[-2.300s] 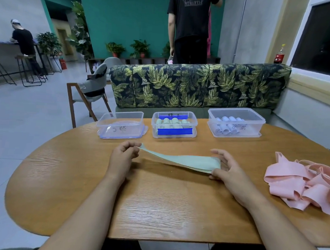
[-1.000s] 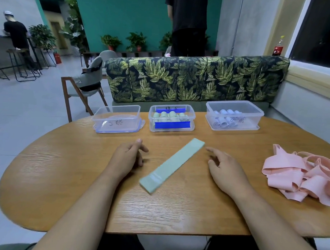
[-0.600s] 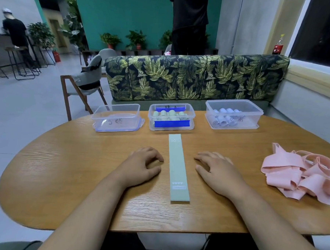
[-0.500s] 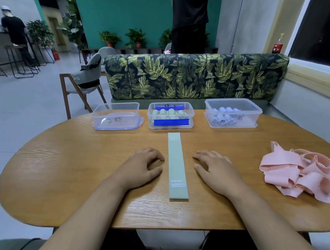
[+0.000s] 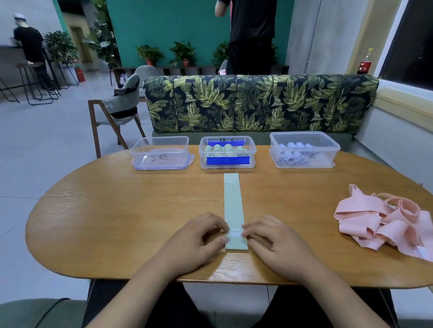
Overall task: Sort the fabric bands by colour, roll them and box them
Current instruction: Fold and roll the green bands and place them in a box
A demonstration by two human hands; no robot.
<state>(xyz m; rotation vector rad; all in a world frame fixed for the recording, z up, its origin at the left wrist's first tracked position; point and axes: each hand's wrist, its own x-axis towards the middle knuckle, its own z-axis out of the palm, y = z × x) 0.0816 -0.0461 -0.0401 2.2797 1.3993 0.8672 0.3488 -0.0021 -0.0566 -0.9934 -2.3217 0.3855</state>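
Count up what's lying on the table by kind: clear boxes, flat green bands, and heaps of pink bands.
3 clear boxes: left box, middle box, right box
1 flat green band
1 heap of pink bands
Total: 5

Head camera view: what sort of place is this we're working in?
Probably a café or lounge-style common room: a leaf-patterned upholstered bench at an oval wooden table, black metal bar stools far left, potted green plants along the teal wall.
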